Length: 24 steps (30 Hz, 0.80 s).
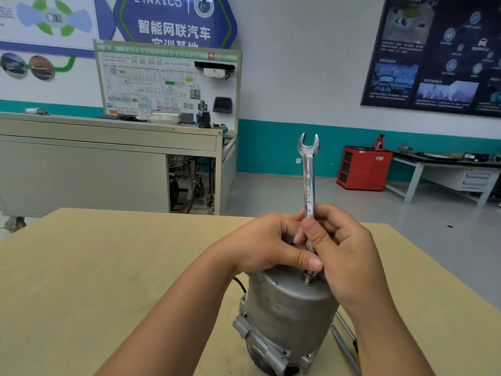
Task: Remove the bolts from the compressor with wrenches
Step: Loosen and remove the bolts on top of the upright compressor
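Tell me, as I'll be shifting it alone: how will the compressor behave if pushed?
Probably heavy for its size: the compressor looks like a thick cast-metal shell. It stands on end on the table, so a high push might tip it; pushed low, it would likely slide. On its side, the round body could roll.

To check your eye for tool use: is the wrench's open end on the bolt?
No, the wrench stands upright with its open end on top, far above the bolt on the compressor.
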### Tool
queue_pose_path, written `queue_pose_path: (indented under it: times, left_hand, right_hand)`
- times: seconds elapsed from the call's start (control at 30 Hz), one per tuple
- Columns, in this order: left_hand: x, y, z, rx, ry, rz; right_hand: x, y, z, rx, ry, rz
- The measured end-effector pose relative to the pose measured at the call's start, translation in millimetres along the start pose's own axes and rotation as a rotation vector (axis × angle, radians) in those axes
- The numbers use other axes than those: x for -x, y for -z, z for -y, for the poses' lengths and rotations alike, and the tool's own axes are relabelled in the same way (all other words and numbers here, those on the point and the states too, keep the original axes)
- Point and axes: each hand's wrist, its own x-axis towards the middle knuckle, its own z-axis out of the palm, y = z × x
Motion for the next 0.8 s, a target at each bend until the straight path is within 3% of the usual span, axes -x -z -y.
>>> queue_pose_path:
  times: [0.2,0.57,0.8]
  left_hand:
    - [2,3,-5,-0.042,0.003,0.072]
    - [4,10,-2,-0.149,-0.001,0.135]
    - [5,3,1,-0.063,-0.027,-0.031]
  right_hand:
    - [1,6,-3,-0.229,-0.057,-0.001]
    - [3,12,-7,-0.507,-0.169,-0.244]
    - [2,12,-8,-0.534,-0.176,-0.260]
